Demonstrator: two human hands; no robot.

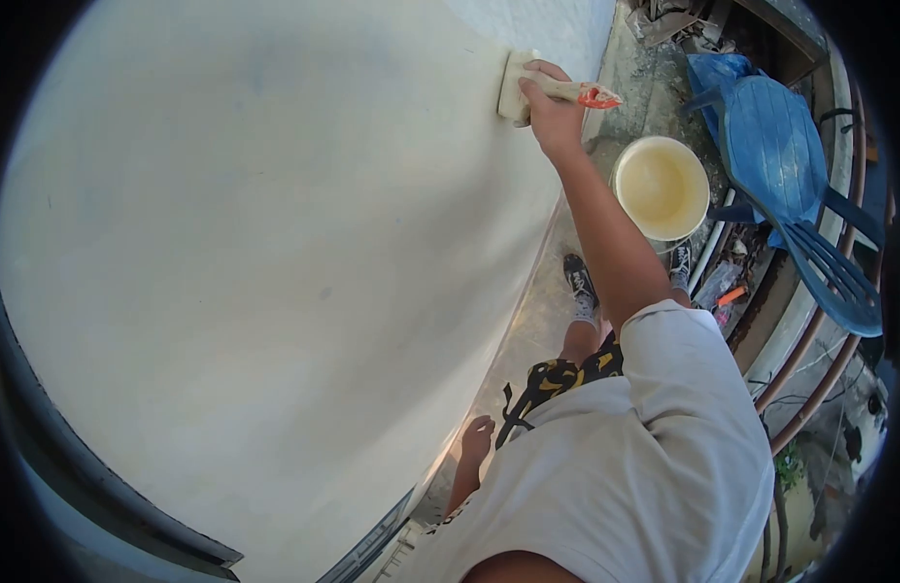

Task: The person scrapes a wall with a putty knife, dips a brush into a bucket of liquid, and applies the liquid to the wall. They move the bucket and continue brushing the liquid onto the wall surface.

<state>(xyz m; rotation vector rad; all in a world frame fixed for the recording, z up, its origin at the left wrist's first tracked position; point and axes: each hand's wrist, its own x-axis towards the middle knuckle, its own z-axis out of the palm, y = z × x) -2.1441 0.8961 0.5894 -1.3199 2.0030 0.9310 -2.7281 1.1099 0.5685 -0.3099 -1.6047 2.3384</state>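
Note:
My right hand (547, 92) is closed around a wide, flat paint brush (513, 87) with a pale handle and a red tip. The bristle end rests against the large off-white wall (275, 243), near its top right edge in view. My left hand (477, 437) hangs low beside my body, close to the wall, with its fingers curled and no object visible in it. A round white bucket (661, 188) of cream-coloured paint stands on the ground to the right of my right forearm.
A blue plastic chair (775, 136) lies to the right of the bucket, with blue sheeting under it. Debris, an orange piece (731, 296) and brown pipes (824, 384) line the right side. My feet are on the narrow walkway (542, 321) along the wall.

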